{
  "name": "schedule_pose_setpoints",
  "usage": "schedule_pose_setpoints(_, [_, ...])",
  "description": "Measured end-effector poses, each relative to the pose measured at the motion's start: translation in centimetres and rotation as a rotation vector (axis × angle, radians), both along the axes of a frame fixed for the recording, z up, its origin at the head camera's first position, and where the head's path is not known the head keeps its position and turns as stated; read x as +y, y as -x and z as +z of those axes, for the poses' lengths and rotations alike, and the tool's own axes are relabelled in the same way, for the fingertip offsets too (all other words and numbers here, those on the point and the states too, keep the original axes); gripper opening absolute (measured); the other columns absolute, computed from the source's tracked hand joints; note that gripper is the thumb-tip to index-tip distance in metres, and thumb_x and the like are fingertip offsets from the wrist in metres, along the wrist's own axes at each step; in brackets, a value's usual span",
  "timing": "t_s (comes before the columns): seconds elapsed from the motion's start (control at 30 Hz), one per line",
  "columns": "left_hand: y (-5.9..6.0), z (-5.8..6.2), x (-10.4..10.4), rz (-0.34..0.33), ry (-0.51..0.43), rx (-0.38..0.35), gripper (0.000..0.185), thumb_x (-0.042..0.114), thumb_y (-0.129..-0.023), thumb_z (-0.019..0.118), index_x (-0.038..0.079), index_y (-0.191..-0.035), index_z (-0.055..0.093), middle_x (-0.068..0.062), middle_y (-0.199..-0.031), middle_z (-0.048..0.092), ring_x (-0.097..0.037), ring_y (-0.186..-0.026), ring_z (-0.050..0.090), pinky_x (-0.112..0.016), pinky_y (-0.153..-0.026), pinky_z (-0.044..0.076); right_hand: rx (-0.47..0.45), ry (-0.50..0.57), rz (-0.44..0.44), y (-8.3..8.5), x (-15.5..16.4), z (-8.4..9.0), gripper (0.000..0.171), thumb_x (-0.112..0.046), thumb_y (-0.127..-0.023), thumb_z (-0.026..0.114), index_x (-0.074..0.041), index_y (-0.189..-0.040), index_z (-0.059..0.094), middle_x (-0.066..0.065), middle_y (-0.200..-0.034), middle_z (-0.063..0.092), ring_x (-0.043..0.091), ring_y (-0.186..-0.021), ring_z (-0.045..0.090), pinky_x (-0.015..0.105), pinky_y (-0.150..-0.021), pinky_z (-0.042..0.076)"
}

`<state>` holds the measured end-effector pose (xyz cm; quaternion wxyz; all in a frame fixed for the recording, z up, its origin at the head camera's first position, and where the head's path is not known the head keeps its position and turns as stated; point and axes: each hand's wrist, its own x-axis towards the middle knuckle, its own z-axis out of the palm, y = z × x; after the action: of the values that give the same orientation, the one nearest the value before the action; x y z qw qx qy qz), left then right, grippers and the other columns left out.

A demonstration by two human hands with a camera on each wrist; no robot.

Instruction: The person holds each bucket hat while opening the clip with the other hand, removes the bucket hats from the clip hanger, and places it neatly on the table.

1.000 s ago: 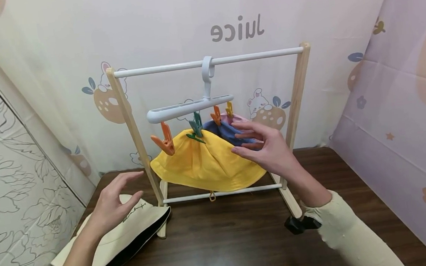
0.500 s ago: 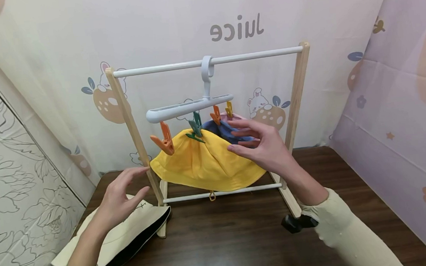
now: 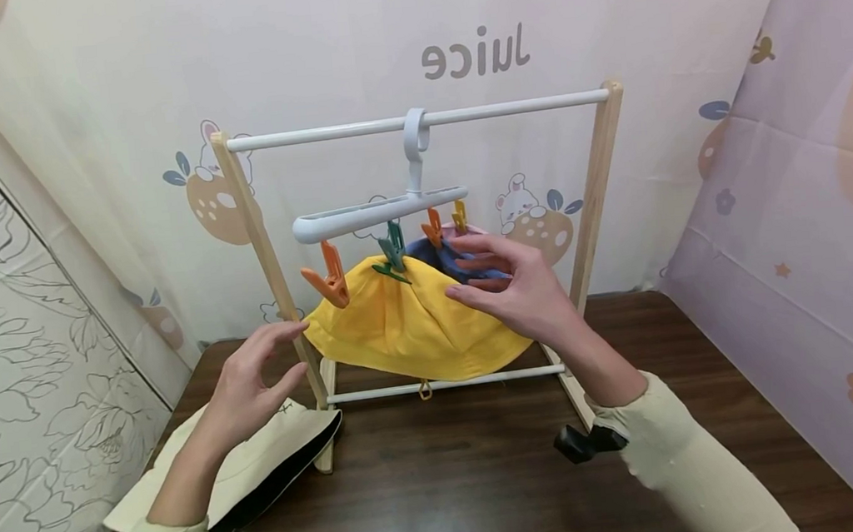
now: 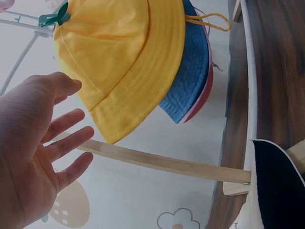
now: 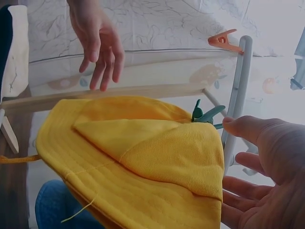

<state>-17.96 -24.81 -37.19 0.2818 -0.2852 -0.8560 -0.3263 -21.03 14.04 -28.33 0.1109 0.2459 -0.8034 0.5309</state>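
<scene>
A yellow bucket hat point(image 3: 416, 325) hangs brim-down from a green clothespin point(image 3: 392, 248) on the white clip hanger point(image 3: 381, 214). My left hand point(image 3: 244, 389) is held at the hat's left, fingers spread and slightly bent, gripping nothing; its fingertips come right by the brim. On the other side, my right hand point(image 3: 522, 288) has its loosely bent fingers right at the hat's edge, thumb in front. Behind hang a blue hat point(image 4: 193, 71), from an orange clothespin point(image 3: 433, 228), and a mostly hidden pink hat point(image 3: 472, 230), from a yellow clothespin point(image 3: 459, 216).
The hanger hooks over the top bar point(image 3: 519, 109) of a wooden-sided rack. Nearest me on it, an orange clothespin point(image 3: 331, 278) dangles without a hat. A cream hat point(image 3: 275, 449) with a black inside lies on the dark wooden table point(image 3: 443, 482), by the rack's left foot.
My left hand has risen and moved right, toward the yellow hat's brim. My right hand has shifted slightly left. The hats and clothespins hang as before.
</scene>
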Motion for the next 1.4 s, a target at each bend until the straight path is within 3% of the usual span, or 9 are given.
schedule_pose_setpoints(0.3, [0.3,0.8,0.4,0.01,0.005,-0.032,0.055,-0.006,-0.094,0.084,0.006,-0.146,0.07,-0.015,-0.141,0.076,-0.036,-0.124,0.072,-0.004,-0.101,0.048,-0.025,0.02,0.016,0.1,-0.6,0.5,0.058,-0.01,-0.099,0.087,-0.004,-0.154,0.067,0.011,-0.166,0.063,0.044,-0.141,0.072,0.05,-0.11,0.064])
schedule_pose_setpoints(0.47, [0.5,1.0,0.6,0.004,-0.01,-0.029,0.053,-0.007,-0.093,0.083,0.002,-0.144,0.07,-0.017,-0.139,0.076,-0.034,-0.124,0.072,-0.002,-0.1,0.047,-0.013,0.021,0.022,0.1,-1.0,0.6,0.058,-0.011,-0.099,0.088,-0.006,-0.153,0.068,0.011,-0.163,0.065,0.045,-0.141,0.072,0.051,-0.111,0.063])
schedule_pose_setpoints(0.8, [1.0,1.1,1.1,0.0,-0.05,-0.008,0.052,-0.006,-0.094,0.083,0.002,-0.144,0.07,-0.017,-0.14,0.076,0.0,-0.133,0.062,-0.004,-0.101,0.047,-0.031,0.027,0.039,0.4,-1.5,0.7,0.058,-0.01,-0.098,0.088,-0.007,-0.152,0.068,0.012,-0.163,0.065,0.038,-0.139,0.074,0.049,-0.11,0.064])
schedule_pose_setpoints(1.07, [1.7,1.2,1.7,-0.014,-0.094,0.009,0.051,-0.006,-0.094,0.082,0.001,-0.143,0.071,-0.017,-0.143,0.075,0.003,-0.132,0.06,-0.016,-0.099,0.05,-0.032,0.031,0.045,0.6,-2.1,0.8,0.059,-0.011,-0.098,0.088,-0.003,-0.152,0.066,0.018,-0.159,0.067,0.038,-0.139,0.074,0.051,-0.109,0.065])
schedule_pose_setpoints(1.2, [2.0,1.3,2.1,-0.027,-0.131,-0.002,0.05,-0.008,-0.094,0.082,0.0,-0.143,0.071,-0.018,-0.143,0.075,0.002,-0.131,0.062,-0.014,-0.1,0.051,-0.04,0.043,0.042,0.7,-2.5,0.9,0.059,-0.012,-0.098,0.088,-0.003,-0.152,0.066,0.019,-0.157,0.068,0.037,-0.137,0.075,0.05,-0.108,0.065])
schedule_pose_setpoints(1.4, [2.4,1.6,2.6,-0.042,-0.153,0.001,0.05,-0.009,-0.095,0.081,0.0,-0.143,0.07,-0.019,-0.141,0.075,0.013,-0.128,0.054,-0.014,-0.1,0.051,-0.054,0.061,0.027,0.7,-3.0,1.2,0.057,-0.013,-0.097,0.089,-0.008,-0.15,0.068,0.018,-0.154,0.07,0.034,-0.135,0.076,0.046,-0.107,0.066])
